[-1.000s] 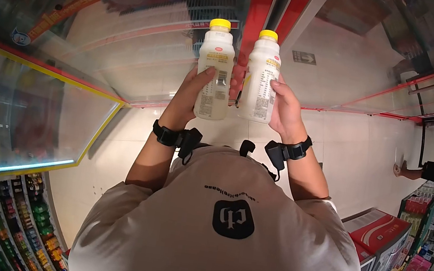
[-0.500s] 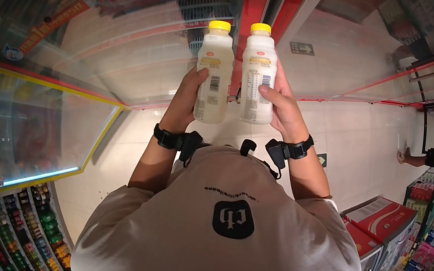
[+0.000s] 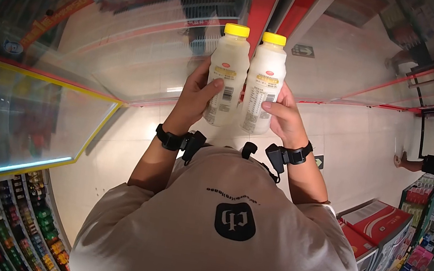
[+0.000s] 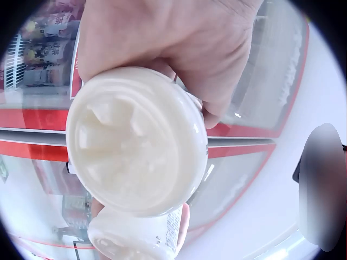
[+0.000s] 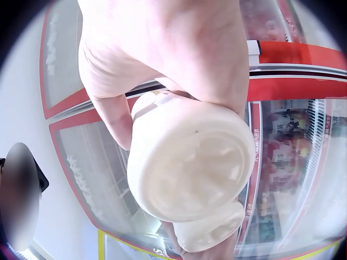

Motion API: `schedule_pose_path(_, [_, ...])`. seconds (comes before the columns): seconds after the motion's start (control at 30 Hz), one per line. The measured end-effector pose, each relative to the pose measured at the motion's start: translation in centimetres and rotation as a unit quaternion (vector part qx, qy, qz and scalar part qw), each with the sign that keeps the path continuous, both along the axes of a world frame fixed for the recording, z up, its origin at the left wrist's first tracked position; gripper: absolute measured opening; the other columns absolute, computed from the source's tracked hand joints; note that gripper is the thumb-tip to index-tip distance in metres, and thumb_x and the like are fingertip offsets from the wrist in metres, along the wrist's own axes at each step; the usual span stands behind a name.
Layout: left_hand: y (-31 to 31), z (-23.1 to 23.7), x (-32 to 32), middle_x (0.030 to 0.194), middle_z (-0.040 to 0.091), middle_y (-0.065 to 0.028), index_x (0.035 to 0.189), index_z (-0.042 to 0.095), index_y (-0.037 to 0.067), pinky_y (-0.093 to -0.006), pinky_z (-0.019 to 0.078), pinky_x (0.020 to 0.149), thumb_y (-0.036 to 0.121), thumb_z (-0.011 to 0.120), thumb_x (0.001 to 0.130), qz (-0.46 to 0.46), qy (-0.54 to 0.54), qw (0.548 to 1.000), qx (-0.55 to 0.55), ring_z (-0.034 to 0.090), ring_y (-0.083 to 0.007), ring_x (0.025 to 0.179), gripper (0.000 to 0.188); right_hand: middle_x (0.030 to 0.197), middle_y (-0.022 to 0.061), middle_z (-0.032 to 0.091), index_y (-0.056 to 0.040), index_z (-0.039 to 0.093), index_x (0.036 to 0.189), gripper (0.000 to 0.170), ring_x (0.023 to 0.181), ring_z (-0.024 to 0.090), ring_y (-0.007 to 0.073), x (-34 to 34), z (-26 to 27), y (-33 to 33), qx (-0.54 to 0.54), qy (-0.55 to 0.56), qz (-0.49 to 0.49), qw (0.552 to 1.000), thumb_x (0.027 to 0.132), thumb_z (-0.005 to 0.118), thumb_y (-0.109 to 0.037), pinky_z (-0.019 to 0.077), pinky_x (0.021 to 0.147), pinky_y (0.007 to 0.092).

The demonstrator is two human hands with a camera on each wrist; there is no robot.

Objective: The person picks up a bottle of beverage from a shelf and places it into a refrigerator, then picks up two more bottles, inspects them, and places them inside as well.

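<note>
My left hand point(image 3: 195, 97) grips a white plastic drink bottle point(image 3: 228, 89) with a yellow cap, its thumb across the printed label. A matching yellow-capped bottle point(image 3: 262, 92) is held in my right hand point(image 3: 287, 115), thumb near the barcode. Both bottles stand upright side by side in front of the chest, a narrow gap between them and their back labels towards me. From below, the left wrist view shows the ridged base of the left bottle point(image 4: 135, 146) with the hand point(image 4: 168, 38) wrapped round it. In the right wrist view the right bottle's base point(image 5: 198, 168) faces the camera.
Glass cooler doors with red frames point(image 3: 264, 8) stand right ahead. A yellow-edged glass case point(image 3: 33, 125) is at left, above shelves of packaged goods point(image 3: 20, 213). Red-topped boxes point(image 3: 378, 221) and stocked shelves point(image 3: 428, 223) are at right, with another person's arm point(image 3: 412, 163) beyond.
The left bottle has shifted right and slightly down. The right bottle moved left, then back right and a little lower, turning so its barcode shows. Both hands keep their hold.
</note>
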State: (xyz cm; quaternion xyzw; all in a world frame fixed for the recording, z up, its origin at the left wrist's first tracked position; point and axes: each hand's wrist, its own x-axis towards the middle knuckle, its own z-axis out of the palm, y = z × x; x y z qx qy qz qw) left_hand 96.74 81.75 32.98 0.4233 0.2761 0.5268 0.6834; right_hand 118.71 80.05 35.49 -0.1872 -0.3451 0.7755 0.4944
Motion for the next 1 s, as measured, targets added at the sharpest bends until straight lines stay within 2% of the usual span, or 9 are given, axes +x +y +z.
schedule_pose_path(0.1, [-0.27,0.3,0.35,0.137,0.053,-0.0081,0.148,0.033,0.004,-0.0309,0.0416,0.103,0.011,0.062,0.094,-0.006,-0.032,0.999,-0.023,0.052,-0.0158,0.123,0.062,0.131,0.0152,0.055,-0.0003,0.029,0.145,0.072,0.12,0.057,0.0258,0.0,-0.37,-0.02,0.002,-0.002,-0.026,1.0,0.08,0.061,0.002,0.044,0.104,0.0409])
schedule_pose_path(0.23, [-0.42,0.27,0.14,0.137,0.053,-0.0082,0.149,0.033,0.004,-0.0316,0.0416,0.103,0.01,0.062,0.094,-0.015,-0.015,1.0,-0.008,0.052,-0.0162,0.123,0.062,0.132,0.0149,0.054,-0.0016,0.027,0.147,0.075,0.121,0.056,0.026,-0.1,-0.15,-0.36,0.003,0.005,-0.017,1.0,0.08,0.062,0.002,0.0433,0.105,0.042])
schedule_pose_path(0.43, [-0.27,0.57,0.61,0.139,0.052,-0.0084,0.149,0.031,0.003,-0.0321,0.0407,0.104,0.009,0.062,0.094,-0.007,0.007,1.0,0.021,0.051,-0.0168,0.125,0.064,0.137,0.0115,0.05,-0.0071,0.024,0.15,0.086,0.123,0.054,0.0229,-0.26,-0.54,-0.31,-0.013,-0.043,-0.082,0.996,0.078,0.07,0.005,0.0441,0.104,0.039])
schedule_pose_path(0.5, [-0.15,0.45,0.63,0.138,0.052,-0.0085,0.149,0.031,0.003,-0.0322,0.0409,0.104,0.01,0.062,0.094,-0.012,-0.006,1.0,-0.004,0.051,-0.0169,0.125,0.064,0.134,0.0092,0.051,-0.0071,0.026,0.147,0.084,0.121,0.053,0.0202,-0.2,-0.67,-0.13,0.03,-0.11,-0.095,0.989,0.078,0.072,0.005,0.0463,0.101,0.0368])
schedule_pose_path(0.53, [-0.11,0.48,0.72,0.138,0.052,-0.0085,0.149,0.031,0.003,-0.0322,0.0409,0.104,0.01,0.062,0.094,-0.014,-0.005,1.0,-0.005,0.051,-0.0169,0.125,0.064,0.134,0.0092,0.051,-0.0071,0.026,0.147,0.084,0.121,0.053,0.0202,-0.19,-0.73,0.0,0.029,-0.109,-0.097,0.989,0.078,0.072,0.005,0.0463,0.101,0.0368])
schedule_pose_path(0.6, [-0.22,0.55,0.79,0.139,0.052,-0.0086,0.149,0.031,0.003,-0.0323,0.0411,0.104,0.011,0.063,0.094,-0.02,-0.003,1.0,-0.015,0.051,-0.0169,0.125,0.064,0.131,0.0075,0.051,-0.007,0.027,0.145,0.081,0.118,0.053,0.0176,-0.44,-0.87,0.09,0.12,-0.196,-0.132,0.964,0.079,0.073,0.0,0.0481,0.098,0.0356])
schedule_pose_path(0.8, [-0.27,0.34,0.84,0.139,0.051,-0.0088,0.149,0.032,0.003,-0.0326,0.041,0.104,0.012,0.064,0.094,-0.028,0.008,1.0,-0.003,0.051,-0.017,0.125,0.065,0.13,0.0061,0.049,-0.0076,0.025,0.144,0.08,0.116,0.052,0.0159,-0.52,-0.9,-0.11,0.066,-0.185,-0.167,0.966,0.081,0.074,-0.005,0.0485,0.096,0.0343])
schedule_pose_path(1.0, [-0.13,0.17,0.94,0.139,0.051,-0.0089,0.149,0.032,0.003,-0.0329,0.0404,0.105,0.013,0.064,0.093,-0.03,0.019,0.999,0.004,0.05,-0.0172,0.126,0.065,0.133,0.0063,0.048,-0.0096,0.022,0.147,0.081,0.12,0.05,0.0161,-0.06,-0.94,-0.5,0.078,-0.184,-0.165,0.966,0.084,0.072,-0.006,0.0442,0.101,0.0345])
